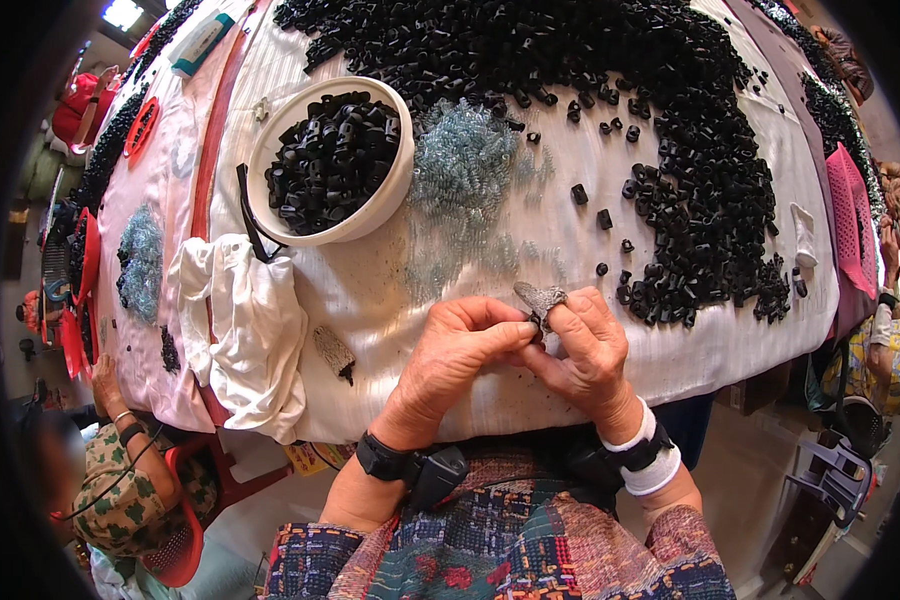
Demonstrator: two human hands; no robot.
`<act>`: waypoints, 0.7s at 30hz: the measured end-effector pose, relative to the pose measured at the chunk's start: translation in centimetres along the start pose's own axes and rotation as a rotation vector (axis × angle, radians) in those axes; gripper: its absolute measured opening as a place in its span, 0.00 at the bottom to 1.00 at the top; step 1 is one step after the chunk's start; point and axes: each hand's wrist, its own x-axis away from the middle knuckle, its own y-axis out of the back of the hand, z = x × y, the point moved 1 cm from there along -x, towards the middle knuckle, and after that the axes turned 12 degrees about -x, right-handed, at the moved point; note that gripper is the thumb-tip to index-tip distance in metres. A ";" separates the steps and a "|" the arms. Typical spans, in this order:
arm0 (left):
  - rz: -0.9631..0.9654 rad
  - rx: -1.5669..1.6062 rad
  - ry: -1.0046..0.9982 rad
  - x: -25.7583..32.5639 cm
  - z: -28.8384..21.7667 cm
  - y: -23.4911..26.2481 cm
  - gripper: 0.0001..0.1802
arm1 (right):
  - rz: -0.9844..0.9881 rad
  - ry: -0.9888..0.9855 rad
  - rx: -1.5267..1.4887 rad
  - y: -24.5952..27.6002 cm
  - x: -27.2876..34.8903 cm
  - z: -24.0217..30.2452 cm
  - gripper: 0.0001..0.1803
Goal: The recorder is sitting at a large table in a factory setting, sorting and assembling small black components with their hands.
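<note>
My left hand (448, 350) and my right hand (592, 352) meet close to the table's front edge. Their fingertips pinch together around a small black plastic piece (537, 322), mostly hidden by the fingers. A grey knitted finger cover (540, 298) sits on a finger of my right hand. Just beyond the hands lies a heap of clear bluish coil springs (465, 160), with loose ones spilling toward me. A white bowl (388, 205) full of black plastic parts (332, 155) stands left of the springs. More small black parts (705, 215) spread across the right side and far end.
A crumpled white cloth (245, 330) hangs over the front edge at left, beside another grey finger cover (333, 350). At far right are a small white finger cover (802, 235) and a pink basket (850, 225). A person in camouflage sleeves (135, 490) sits at left.
</note>
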 end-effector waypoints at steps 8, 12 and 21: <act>0.008 -0.067 -0.001 -0.1 0.0 0.5 0.07 | 0.049 0.018 0.019 -0.1 -0.1 0.0 0.22; -0.006 -0.009 0.002 -0.1 0.0 0.1 0.06 | 0.039 0.005 0.033 -0.3 0.1 -0.2 0.22; 0.074 -0.027 -0.052 0.0 0.1 0.1 0.08 | -0.034 -0.330 -0.285 0.8 0.1 0.1 0.19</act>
